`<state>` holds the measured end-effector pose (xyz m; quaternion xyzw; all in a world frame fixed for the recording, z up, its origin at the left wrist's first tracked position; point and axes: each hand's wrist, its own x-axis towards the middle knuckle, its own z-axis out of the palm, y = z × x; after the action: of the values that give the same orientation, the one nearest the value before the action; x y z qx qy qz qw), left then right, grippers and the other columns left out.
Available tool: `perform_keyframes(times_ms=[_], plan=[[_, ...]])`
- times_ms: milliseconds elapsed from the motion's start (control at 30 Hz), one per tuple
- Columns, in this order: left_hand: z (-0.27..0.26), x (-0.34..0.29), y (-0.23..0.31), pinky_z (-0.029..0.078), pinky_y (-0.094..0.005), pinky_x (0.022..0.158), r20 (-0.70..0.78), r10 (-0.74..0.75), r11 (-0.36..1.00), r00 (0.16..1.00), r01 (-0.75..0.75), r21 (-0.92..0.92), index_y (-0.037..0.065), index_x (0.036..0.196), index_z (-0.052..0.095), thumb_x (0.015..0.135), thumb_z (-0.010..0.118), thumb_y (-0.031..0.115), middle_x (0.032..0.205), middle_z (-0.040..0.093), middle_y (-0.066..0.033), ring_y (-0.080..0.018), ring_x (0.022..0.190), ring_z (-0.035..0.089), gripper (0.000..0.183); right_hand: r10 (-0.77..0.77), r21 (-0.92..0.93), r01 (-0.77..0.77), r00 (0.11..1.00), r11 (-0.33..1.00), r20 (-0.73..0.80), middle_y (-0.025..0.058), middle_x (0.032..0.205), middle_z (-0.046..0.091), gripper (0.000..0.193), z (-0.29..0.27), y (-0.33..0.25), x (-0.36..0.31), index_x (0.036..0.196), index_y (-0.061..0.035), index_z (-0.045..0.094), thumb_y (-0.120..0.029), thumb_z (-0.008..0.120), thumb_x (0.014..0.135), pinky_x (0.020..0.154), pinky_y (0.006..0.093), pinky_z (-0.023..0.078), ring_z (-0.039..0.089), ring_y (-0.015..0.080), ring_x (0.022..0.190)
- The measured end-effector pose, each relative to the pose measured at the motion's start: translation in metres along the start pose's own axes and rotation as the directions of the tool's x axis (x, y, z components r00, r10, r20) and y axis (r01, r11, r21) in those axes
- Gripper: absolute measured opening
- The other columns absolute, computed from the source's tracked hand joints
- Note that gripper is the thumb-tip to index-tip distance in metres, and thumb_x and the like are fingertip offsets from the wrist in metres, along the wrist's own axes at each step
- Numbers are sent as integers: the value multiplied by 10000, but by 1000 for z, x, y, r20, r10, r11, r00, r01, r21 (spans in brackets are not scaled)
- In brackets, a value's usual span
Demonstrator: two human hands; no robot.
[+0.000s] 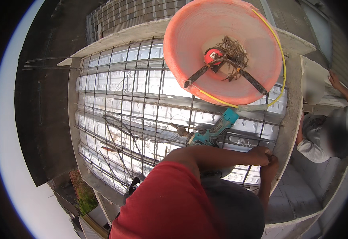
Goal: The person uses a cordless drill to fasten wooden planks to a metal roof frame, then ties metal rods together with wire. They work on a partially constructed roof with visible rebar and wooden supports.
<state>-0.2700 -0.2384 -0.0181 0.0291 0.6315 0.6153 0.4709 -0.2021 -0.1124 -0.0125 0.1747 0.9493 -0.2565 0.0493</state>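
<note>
At the right edge of a steel rebar grid (pixel 143 104), my left hand (pixel 258 155) and my right hand (pixel 269 165) meet with their fingers closed together. Whatever they pinch is too small or hidden to make out. My left arm, in a red sleeve, reaches across from the lower middle. A teal and black cordless power tool (pixel 213 129) lies on the grid just beyond my left forearm. Past it stands a large orange bucket (pixel 174 51) holding black-handled pincers (pixel 252 81), a red round object (pixel 213 56) and a bundle of short wire ties (pixel 233 51).
Ribbed shiny metal decking (pixel 110 81) lies under the grid. Loose bent rods and wires (pixel 120 129) rest on its left half. Concrete wall tops (pixel 295 119) border the grid. Beyond the right wall is another person (pixel 319 133). A yellow-cord handle (pixel 284 67) hangs around the bucket.
</note>
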Motion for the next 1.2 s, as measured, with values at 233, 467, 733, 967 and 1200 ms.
perform_keyframes(times_ms=[233, 467, 733, 967, 1200], plan=[[-16, 1, -16, 503, -244, 773, 79, -58, 998, 995, 56, 28, 0, 1119, 666, 952, 596, 256, 977, 682, -56, -89, 886, 615, 314, -59, 96, 77, 982, 992, -180, 164, 866, 622, 49, -5, -26, -15, 784, -18, 602, -56, 628, 768, 764, 473, 460, 567, 354, 883], [-8, -9, 1, 497, -268, 770, 128, 114, 993, 985, -113, -12, 9, 1085, 669, 965, 610, 267, 911, 687, -34, -104, 845, 627, 290, 50, 57, -37, 969, 998, -241, 114, 982, 608, 178, -13, -37, -31, 933, -40, 658, -92, 670, 763, 869, 443, 451, 565, 316, 977], [-11, 23, 13, 495, -242, 689, 99, 39, 999, 994, -40, 1, 11, 899, 633, 999, 545, 197, 757, 630, -48, -105, 704, 605, 228, 45, -318, -26, 997, 948, 54, 97, 854, 598, 138, -33, -28, -47, 900, -32, 631, -119, 582, 804, 890, 419, 445, 595, 265, 897], [0, 33, 17, 467, -238, 583, 60, -9, 998, 998, 12, -59, 15, 856, 627, 994, 551, 204, 669, 579, -24, -96, 618, 554, 246, -50, -285, 123, 967, 951, 249, 22, 734, 631, 178, -22, -6, -20, 754, -102, 681, -266, 666, 825, 711, 394, 458, 638, 212, 709], [7, 50, 21, 462, -267, 572, 109, -30, 984, 994, 10, 180, 12, 868, 662, 947, 597, 192, 656, 596, -29, -107, 588, 559, 207, 38, -222, 11, 976, 975, 215, 40, 692, 639, 215, -8, -14, -20, 705, -90, 658, -272, 689, 816, 653, 404, 445, 638, 220, 671]])
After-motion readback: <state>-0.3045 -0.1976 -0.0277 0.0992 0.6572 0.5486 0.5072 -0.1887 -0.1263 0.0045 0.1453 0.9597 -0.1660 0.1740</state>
